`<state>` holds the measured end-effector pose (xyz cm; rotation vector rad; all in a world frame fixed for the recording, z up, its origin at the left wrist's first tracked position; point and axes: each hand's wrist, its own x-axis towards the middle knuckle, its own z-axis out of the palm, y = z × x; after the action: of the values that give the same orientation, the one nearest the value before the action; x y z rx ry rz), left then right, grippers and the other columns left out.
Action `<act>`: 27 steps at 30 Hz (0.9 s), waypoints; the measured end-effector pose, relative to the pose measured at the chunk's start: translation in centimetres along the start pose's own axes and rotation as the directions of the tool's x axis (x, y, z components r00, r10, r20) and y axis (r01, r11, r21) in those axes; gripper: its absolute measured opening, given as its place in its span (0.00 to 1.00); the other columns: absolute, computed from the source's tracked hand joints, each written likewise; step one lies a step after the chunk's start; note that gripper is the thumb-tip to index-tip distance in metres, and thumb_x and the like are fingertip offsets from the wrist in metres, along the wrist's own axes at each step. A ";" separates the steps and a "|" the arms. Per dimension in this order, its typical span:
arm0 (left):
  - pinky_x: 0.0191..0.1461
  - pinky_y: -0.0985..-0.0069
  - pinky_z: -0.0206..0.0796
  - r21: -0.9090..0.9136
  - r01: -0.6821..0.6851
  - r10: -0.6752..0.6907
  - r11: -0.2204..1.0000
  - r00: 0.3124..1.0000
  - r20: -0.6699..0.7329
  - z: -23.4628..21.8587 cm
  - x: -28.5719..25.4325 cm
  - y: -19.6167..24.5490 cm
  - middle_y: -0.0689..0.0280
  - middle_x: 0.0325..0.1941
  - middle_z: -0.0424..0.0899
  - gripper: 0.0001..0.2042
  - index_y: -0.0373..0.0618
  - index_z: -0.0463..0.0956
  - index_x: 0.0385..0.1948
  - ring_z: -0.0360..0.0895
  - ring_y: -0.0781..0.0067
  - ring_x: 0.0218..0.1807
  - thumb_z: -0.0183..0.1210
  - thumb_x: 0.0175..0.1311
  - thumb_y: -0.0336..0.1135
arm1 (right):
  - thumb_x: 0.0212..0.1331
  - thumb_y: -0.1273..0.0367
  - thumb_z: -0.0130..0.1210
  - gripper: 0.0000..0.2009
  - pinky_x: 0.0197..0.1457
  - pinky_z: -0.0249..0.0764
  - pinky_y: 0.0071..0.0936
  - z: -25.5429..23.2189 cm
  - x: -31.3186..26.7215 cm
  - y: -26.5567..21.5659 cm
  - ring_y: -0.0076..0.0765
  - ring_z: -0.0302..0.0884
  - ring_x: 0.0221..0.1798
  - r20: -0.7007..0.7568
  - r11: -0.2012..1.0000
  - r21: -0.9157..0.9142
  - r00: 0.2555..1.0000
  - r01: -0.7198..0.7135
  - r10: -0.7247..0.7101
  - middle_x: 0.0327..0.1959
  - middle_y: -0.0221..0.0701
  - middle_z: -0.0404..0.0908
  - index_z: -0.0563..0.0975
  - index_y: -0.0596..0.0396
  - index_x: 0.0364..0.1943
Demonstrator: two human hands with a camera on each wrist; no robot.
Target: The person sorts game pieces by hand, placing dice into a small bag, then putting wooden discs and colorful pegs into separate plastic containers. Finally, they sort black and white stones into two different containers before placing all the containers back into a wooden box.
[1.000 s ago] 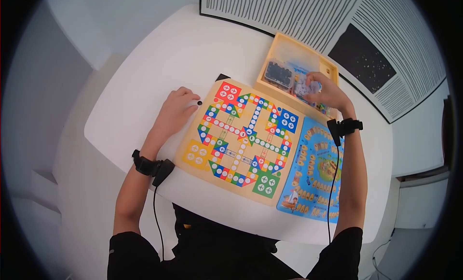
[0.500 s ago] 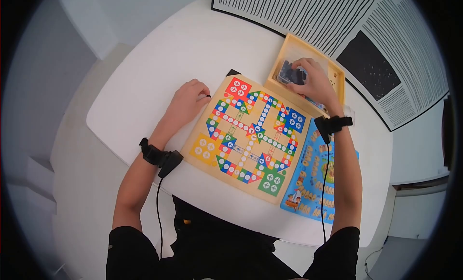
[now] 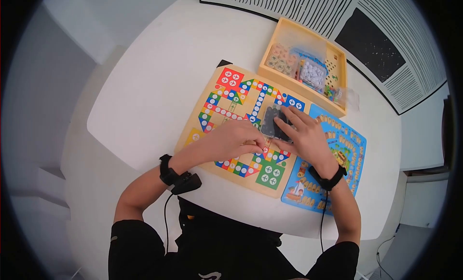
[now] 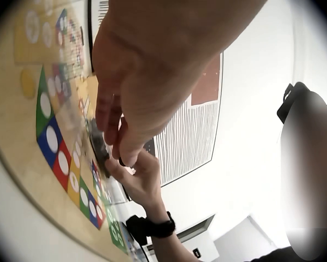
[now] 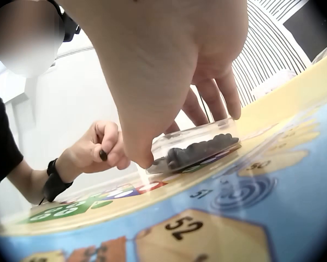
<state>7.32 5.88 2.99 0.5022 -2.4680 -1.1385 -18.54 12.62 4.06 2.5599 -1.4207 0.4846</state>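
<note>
My right hand point(image 3: 306, 137) holds a clear plastic box of black pieces point(image 3: 272, 124) over the ludo-style game board point(image 3: 205, 94). In the right wrist view its thumb and fingers straddle the box point(image 5: 199, 146), which sits low over the board. My left hand point(image 3: 231, 142) is beside the box's near left side, above the board. Between its thumb and fingers it pinches a small black piece point(image 5: 103, 155), which shows best in the right wrist view.
Behind the board, a wooden tray point(image 3: 270, 67) holds round wooden pieces point(image 3: 280, 60), a bag of white pieces point(image 3: 313, 73) and small coloured pieces. A blue game sheet point(image 3: 354, 140) lies to the board's right. A striped framed picture point(image 3: 251, 2) borders the white table point(image 3: 144, 72) at the back.
My right hand has taken the box of black pieces out of the tray and brought it over the board. The left hand has moved right, from the board's left edge to the box.
</note>
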 end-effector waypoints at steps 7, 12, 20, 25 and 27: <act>0.47 0.70 0.72 -0.040 0.120 -0.119 0.992 0.993 0.024 0.6 0.9 -0.9 0.65 0.35 0.84 0.06 0.42 0.85 0.36 0.81 0.65 0.43 0.71 0.62 0.32 | 0.60 0.54 0.68 0.24 0.55 0.85 0.38 0.3 -0.2 0.2 0.50 0.84 0.59 -0.040 0.995 -0.041 0.995 0.095 -0.097 0.56 0.47 0.84 0.84 0.62 0.49; 0.46 0.70 0.73 0.001 0.100 -0.100 0.995 0.995 -0.009 0.7 0.9 -0.5 0.64 0.36 0.84 0.06 0.42 0.86 0.36 0.80 0.65 0.44 0.71 0.62 0.31 | 0.62 0.56 0.67 0.22 0.50 0.87 0.37 0.2 -0.2 -0.3 0.51 0.85 0.61 -0.012 0.991 -0.090 0.995 0.097 -0.099 0.57 0.47 0.84 0.85 0.61 0.49; 0.45 0.71 0.73 0.040 0.193 -0.193 0.980 0.981 -0.005 -0.2 0.9 1.5 0.66 0.35 0.84 0.06 0.43 0.88 0.37 0.79 0.68 0.44 0.72 0.62 0.32 | 0.66 0.55 0.64 0.18 0.42 0.84 0.34 -2.0 1.1 1.0 0.41 0.90 0.45 -0.022 0.993 0.113 0.999 -0.028 0.031 0.49 0.35 0.90 0.86 0.54 0.49; 0.42 0.73 0.72 0.086 0.185 -0.171 0.979 0.973 -0.155 -0.2 2.2 3.0 0.67 0.38 0.86 0.07 0.45 0.89 0.38 0.79 0.71 0.44 0.72 0.62 0.33 | 0.69 0.54 0.60 0.17 0.40 0.81 0.37 -2.3 1.4 1.7 0.45 0.89 0.41 0.068 0.926 0.317 0.978 -0.207 0.195 0.45 0.34 0.91 0.87 0.51 0.48; 0.38 0.76 0.70 0.239 -0.030 0.093 0.971 0.962 -0.258 0.7 3.0 1.4 0.68 0.40 0.87 0.06 0.45 0.89 0.38 0.78 0.74 0.43 0.72 0.63 0.34 | 0.69 0.54 0.61 0.17 0.40 0.81 0.37 -2.8 1.4 1.7 0.45 0.89 0.41 0.091 0.902 0.349 0.967 -0.255 0.238 0.45 0.35 0.91 0.87 0.51 0.48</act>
<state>4.21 5.75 4.20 0.5981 -2.3692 -0.7053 -19.91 11.48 7.18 2.6829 -1.8382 0.7968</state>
